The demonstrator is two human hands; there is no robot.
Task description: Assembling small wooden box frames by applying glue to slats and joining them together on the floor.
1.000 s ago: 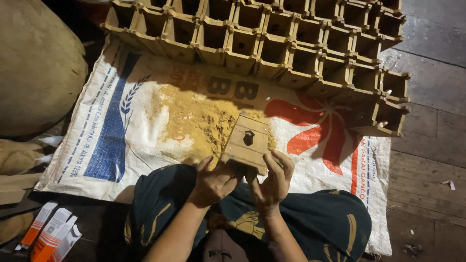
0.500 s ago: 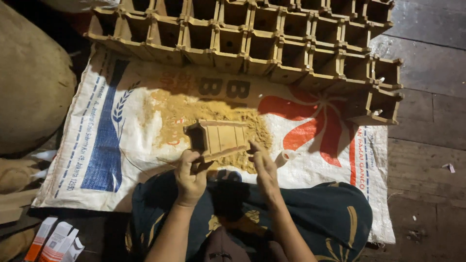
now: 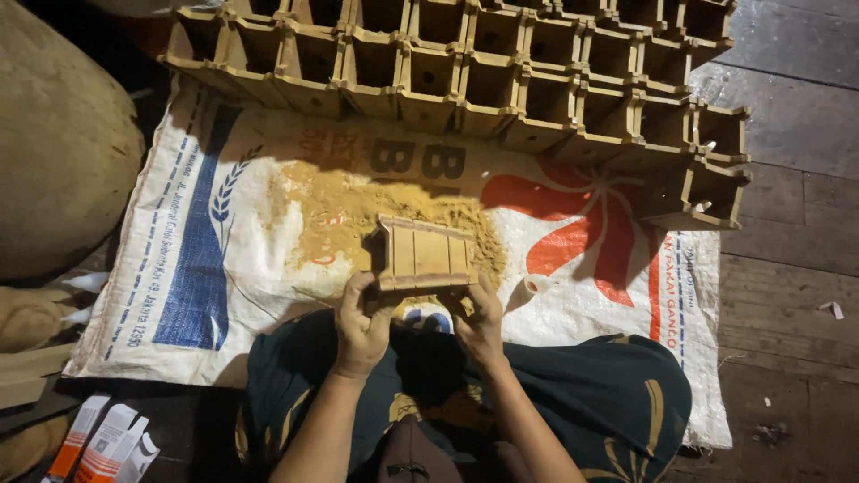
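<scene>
Presently on record: one small slatted wooden box (image 3: 425, 255), held over a heap of yellow sawdust (image 3: 358, 210) on a printed woven sack (image 3: 224, 259) spread on the plank floor (image 3: 787, 295).

Position: the box sits in the middle of the scene, just beyond the person's lap, clear of the stacked rows of like boxes (image 3: 501, 76) at the far side.

Left hand (image 3: 362, 322): grip closed on the near left corner of the box, thumb up against its left end.

Right hand (image 3: 479, 317): grip closed on the near right corner, fingers wrapped under the edge.

Orientation: long axis runs left to right across the scene; the slatted face is turned up toward the camera. Whether the open mouth points down or away cannot be told.

Handling note, as a judgement: with both hands on the near corners only, the far edge is unsupported, so the box is best kept level and square over the heap, with even pressure from both sides so the slats do not rack.

Also present: a tan sack (image 3: 54, 152) at far left, white and orange cartons (image 3: 98, 443) at near left, a small white cup-like item (image 3: 540, 284) just right of the right hand.
</scene>
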